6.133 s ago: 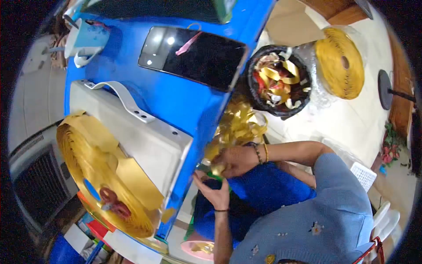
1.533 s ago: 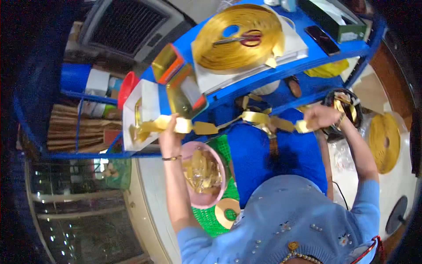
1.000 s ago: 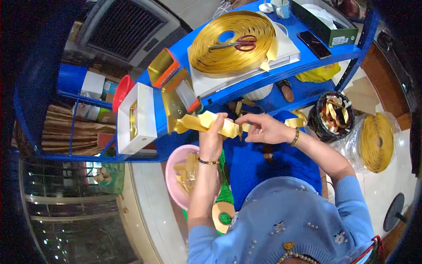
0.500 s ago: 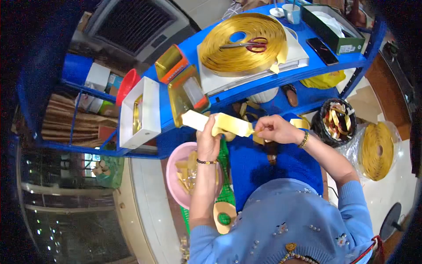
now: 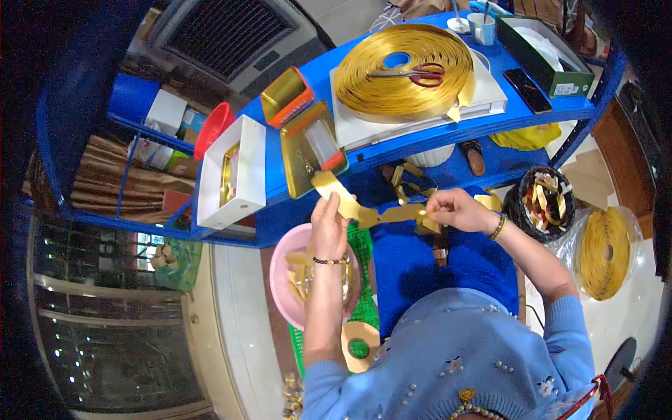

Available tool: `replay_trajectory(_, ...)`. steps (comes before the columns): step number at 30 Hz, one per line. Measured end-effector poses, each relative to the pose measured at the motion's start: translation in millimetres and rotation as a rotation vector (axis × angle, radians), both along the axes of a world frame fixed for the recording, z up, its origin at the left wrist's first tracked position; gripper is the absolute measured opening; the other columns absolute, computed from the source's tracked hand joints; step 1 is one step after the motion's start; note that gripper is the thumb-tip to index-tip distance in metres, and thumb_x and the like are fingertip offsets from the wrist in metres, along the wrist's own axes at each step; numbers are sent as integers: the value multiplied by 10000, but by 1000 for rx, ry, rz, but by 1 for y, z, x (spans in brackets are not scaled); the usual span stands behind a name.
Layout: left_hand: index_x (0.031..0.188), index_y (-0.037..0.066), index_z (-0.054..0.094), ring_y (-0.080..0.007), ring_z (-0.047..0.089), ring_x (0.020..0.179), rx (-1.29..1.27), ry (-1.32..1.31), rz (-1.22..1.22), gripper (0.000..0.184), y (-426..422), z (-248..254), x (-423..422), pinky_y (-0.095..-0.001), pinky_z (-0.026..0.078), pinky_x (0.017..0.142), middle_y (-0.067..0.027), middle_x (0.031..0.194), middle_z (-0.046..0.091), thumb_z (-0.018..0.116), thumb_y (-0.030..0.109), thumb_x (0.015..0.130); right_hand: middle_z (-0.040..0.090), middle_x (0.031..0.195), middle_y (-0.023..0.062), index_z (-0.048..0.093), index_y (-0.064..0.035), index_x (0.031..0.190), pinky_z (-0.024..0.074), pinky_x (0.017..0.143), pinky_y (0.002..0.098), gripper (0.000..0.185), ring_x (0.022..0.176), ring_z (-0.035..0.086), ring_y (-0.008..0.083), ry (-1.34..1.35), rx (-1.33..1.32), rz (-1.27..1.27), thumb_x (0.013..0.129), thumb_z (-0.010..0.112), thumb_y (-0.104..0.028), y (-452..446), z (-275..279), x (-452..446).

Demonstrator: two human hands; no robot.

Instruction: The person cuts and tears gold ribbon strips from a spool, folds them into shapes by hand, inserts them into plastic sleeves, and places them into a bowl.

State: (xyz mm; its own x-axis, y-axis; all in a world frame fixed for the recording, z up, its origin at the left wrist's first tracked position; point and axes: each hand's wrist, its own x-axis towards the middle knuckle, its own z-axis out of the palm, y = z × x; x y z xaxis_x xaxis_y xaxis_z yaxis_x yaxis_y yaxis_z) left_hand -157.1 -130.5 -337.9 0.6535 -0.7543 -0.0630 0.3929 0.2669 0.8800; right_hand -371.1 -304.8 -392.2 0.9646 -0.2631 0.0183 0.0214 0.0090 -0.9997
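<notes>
A gold ribbon strip [image 5: 404, 213] stretches between my two hands above the blue cloth [image 5: 448, 269] on my lap. Its wide left end rises past my left hand [image 5: 329, 232], whose thumb and fingers are closed around it. My right hand [image 5: 462, 212] pinches the strip's other end between thumb and fingertips. Below my left forearm sits a pink basin [image 5: 281, 269] with gold pieces and clear plastic in it. Ahead of me, a large gold ribbon roll [image 5: 357, 84] lies on a white box, with scissors [image 5: 423, 75] on top.
On the blue table [image 5: 280, 171] are gold tins [image 5: 299, 150], a white box [image 5: 253, 164], a phone [image 5: 528, 89] and a green box [image 5: 574, 78]. A black bin [image 5: 518, 210] of scraps stands at right, beside another ribbon roll [image 5: 603, 248] in plastic. A green crate [image 5: 363, 255] lies under the basin.
The strip has turned in my hands; its bright, broad face now looks duller and narrower in the middle. My view has shifted slightly, moving the table things right in the picture.
</notes>
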Motion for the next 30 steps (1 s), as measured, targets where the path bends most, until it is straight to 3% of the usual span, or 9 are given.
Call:
replay_trajectory(6,1031,8,546,-166,605,804,67,-84,-32,207,0,-4,-5,-306,498,716,-85,937,612,505,169,906,543,651,-48,586,-58,854,366,507,218,79,581,435,25,7,-162,-10,780,603,-81,-1,-11,0)
replay_trajectory(12,1004,8,551,-163,607,777,75,-107,-2,200,0,-1,-12,-291,496,697,-87,885,621,505,176,907,542,648,-33,580,-48,856,385,524,228,105,595,442,33,33,-73,-25,766,605,-96,1,-14,0)
replay_trajectory(15,982,10,550,-172,612,769,57,-55,-2,197,-1,-3,-10,-299,503,682,-88,866,621,504,187,907,553,687,7,579,-51,868,413,538,252,132,582,483,78,60,-225,-38,752,616,-102,0,-16,2)
replay_trajectory(19,951,12,541,-196,621,748,84,6,20,210,-6,-12,-11,-321,522,625,-94,851,618,502,214,908,553,796,84,586,-61,907,443,548,299,205,567,535,188,-148,-677,-398,730,659,-137,19,-1,10)
replay_trajectory(23,926,9,531,-222,631,696,121,5,-29,238,-20,-19,-23,-326,529,577,-122,829,622,484,242,915,577,731,64,604,-72,879,429,503,285,232,521,525,165,-151,-477,-373,724,693,-221,39,33,16)
replay_trajectory(24,926,8,531,-225,632,683,137,12,-30,242,-23,-19,-27,-325,529,575,-131,823,624,478,244,917,569,695,24,604,-38,894,393,481,236,234,521,477,79,-150,-443,-376,703,692,-139,43,32,18)
replay_trajectory(26,925,4,531,-231,633,655,168,23,-31,251,-29,-18,-37,-324,528,572,-149,812,628,467,247,921,564,664,22,605,-42,895,389,468,239,241,496,466,66,-162,-510,-367,702,700,-152,46,36,18)
replay_trajectory(29,918,5,533,-232,634,647,173,36,-25,264,-39,-19,-48,-323,526,577,-158,815,630,457,259,926,605,674,39,623,-75,832,434,516,265,158,550,551,99,67,-473,-272,751,671,-203,45,34,17)
replay_trajectory(30,915,6,533,-228,634,656,181,32,-26,273,-42,-17,-52,-321,526,583,-154,820,630,451,266,929,606,669,27,623,-69,825,431,516,257,144,556,544,84,59,-344,-256,764,660,-194,44,25,18)
